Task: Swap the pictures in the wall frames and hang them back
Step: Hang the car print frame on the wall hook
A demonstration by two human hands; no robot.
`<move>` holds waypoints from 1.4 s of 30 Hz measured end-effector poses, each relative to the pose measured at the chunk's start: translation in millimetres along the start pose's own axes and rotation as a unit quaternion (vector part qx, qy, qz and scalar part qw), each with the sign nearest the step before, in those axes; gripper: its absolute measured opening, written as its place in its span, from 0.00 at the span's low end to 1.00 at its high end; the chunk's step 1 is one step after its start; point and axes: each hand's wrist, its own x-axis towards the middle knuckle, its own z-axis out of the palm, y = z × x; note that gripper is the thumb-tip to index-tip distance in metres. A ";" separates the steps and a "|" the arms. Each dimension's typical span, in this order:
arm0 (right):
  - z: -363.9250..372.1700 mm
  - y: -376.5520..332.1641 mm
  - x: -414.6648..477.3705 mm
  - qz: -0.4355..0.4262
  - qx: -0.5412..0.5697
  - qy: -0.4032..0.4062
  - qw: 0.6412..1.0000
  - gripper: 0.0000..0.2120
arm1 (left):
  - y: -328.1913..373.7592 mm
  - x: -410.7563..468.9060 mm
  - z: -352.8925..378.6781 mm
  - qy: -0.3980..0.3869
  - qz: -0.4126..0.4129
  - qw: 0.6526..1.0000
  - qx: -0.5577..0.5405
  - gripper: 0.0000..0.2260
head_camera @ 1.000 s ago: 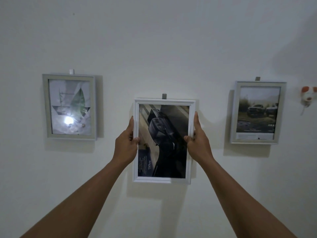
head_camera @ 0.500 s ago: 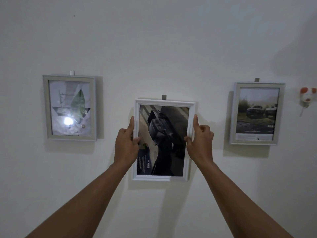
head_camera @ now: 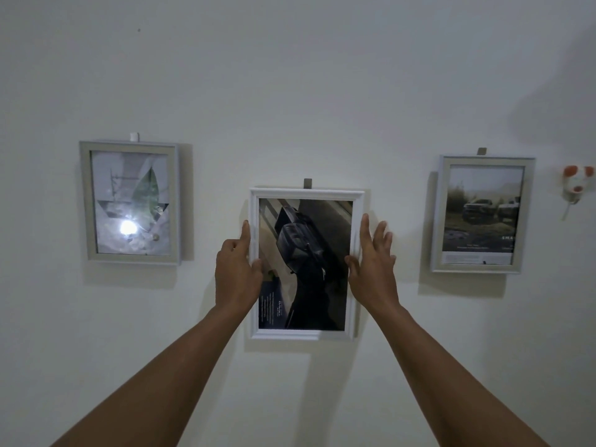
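The white wall (head_camera: 290, 75) fills nearly everything I see, with three portrait frames hung in a row. The white-framed picture of a dark vehicle (head_camera: 304, 262) sits lowest, dead centre between my arms, its long axis upright, its top edge just under a small grey hook (head_camera: 308, 183). To my left hangs the grey frame with the leaf print (head_camera: 129, 203) under a white hook (head_camera: 134, 136); a bright glare spot washes out part of its glass. To my right is the grey frame with the off-road trucks (head_camera: 482, 214) beneath its own grey hook (head_camera: 481, 151), and beyond it a small orange-and-white object (head_camera: 577, 183) on the wall that I cannot identify. My left hand (head_camera: 237, 272) has its grip closed on the centre frame's left edge, thumb over the front moulding, fingers out of sight behind it. My right hand (head_camera: 374, 269) is spread open, fingers splayed just beside the right edge, the thumb seemingly touching the front; I judge it is not gripping. Both hands are level at the frame's middle, so it lies straight ahead between them, the left hand alone committed. I cannot see whether the hanger on the back has caught the hook; the frame hides it. The picture's fine print is too dim to read.
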 end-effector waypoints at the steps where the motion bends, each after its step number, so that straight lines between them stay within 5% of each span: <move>1: 0.4 0.3 0.0 0.002 0.001 0.002 1.000 0.40 | -0.4 -0.1 -0.5 -0.002 0.003 1.000 -0.001 0.34; 36: -6.4 -4.6 -6.1 0.008 0.021 -0.019 1.000 0.38 | 7.5 1.0 -12.3 -0.013 -0.009 1.000 -0.014 0.32; 42: -33.9 8.6 -14.9 -0.002 0.032 -0.020 0.999 0.35 | 42.4 -5.7 -13.6 0.052 0.109 0.993 -0.001 0.27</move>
